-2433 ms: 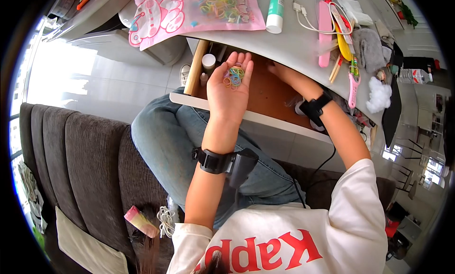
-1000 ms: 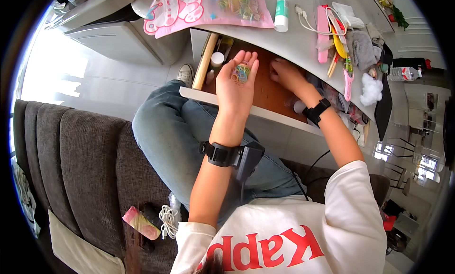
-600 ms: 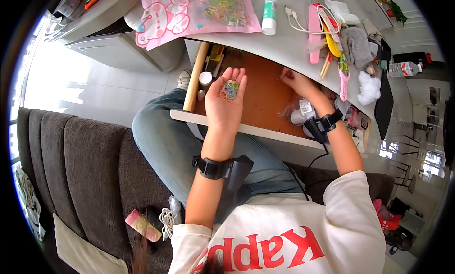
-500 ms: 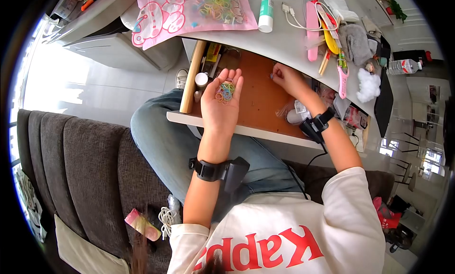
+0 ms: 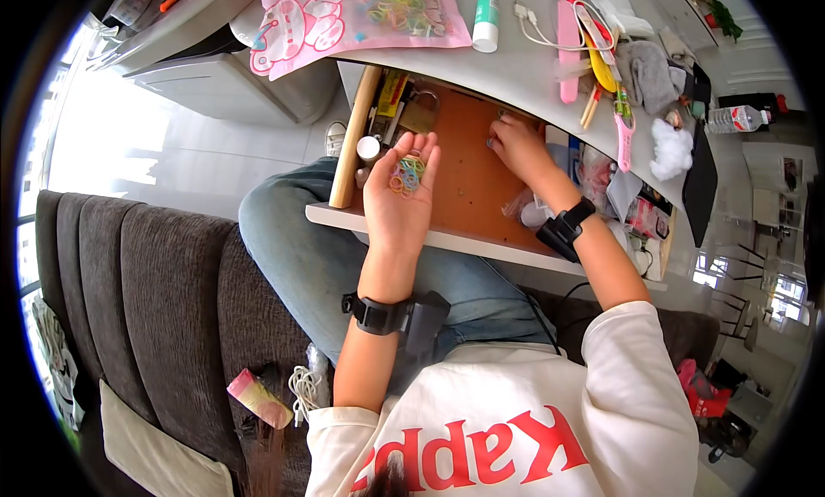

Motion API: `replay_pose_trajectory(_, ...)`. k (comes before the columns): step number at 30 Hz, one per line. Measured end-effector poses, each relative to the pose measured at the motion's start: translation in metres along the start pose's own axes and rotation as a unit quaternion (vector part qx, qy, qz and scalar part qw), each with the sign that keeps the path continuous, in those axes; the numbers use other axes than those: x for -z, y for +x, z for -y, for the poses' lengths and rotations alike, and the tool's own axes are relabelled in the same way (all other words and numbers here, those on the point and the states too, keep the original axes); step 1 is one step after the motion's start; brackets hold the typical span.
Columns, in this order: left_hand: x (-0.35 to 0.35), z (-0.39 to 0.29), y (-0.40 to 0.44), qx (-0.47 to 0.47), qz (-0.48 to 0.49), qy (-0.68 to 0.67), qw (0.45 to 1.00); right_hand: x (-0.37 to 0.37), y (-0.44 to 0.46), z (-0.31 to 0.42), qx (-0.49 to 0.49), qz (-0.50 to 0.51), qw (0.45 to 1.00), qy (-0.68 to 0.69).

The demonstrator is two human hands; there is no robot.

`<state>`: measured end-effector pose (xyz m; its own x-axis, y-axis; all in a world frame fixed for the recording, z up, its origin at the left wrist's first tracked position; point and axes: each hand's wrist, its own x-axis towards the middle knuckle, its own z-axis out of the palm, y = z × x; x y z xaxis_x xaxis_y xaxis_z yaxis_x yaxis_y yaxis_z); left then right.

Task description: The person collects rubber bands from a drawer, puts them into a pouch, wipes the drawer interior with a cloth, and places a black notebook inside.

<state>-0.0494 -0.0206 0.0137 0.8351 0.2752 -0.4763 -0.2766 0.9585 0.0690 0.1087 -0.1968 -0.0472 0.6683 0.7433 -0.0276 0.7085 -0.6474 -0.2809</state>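
My left hand lies palm up over the open drawer, cupped under a small heap of colourful rubber bands. My right hand reaches into the back of the drawer, its fingers pinched together. A small bluish thing shows at those fingertips, too small to make out clearly. On the desk above lies a pink printed bag with more colourful rubber bands visible through its clear part.
The drawer's left side holds a white-capped bottle and a padlock; its right side holds packets. A white-green tube, cable, pink comb and grey cloth are on the desk. A sofa is behind.
The view has shifted slightly, showing more of the drawer's contents. My right hand has moved a little within the drawer, fingers still pinched. My left hand still holds the rubber bands.
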Motion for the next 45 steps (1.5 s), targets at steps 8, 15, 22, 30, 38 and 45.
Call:
replay_pose_trajectory(8,0.0,0.001,-0.001,0.001,0.006,0.002,1.0,0.003,0.001,0.01,0.006,0.007,0.999,-0.036)
replay_pose_trajectory(15,0.003,0.002,0.005,0.027,0.015,0.012,0.999,0.024,0.0,0.009,-0.103,0.058,0.981,0.154)
replay_pose_trajectory(22,-0.005,0.01,0.007,0.08,-0.013,0.093,0.992,0.075,-0.011,0.075,-0.074,0.052,0.938,0.334)
replay_pose_trajectory(30,0.006,0.006,0.011,0.154,0.082,0.131,0.976,0.079,-0.006,0.123,0.083,-0.021,0.965,0.248)
replay_pose_trajectory(38,-0.002,0.003,0.007,0.178,0.071,0.075,0.979,0.103,-0.01,0.109,0.049,-0.054,0.947,0.312)
replay_pose_trajectory(45,-0.007,0.005,0.004,0.133,0.034,0.053,0.989,0.062,-0.011,0.027,-0.077,0.164,0.975,0.128)
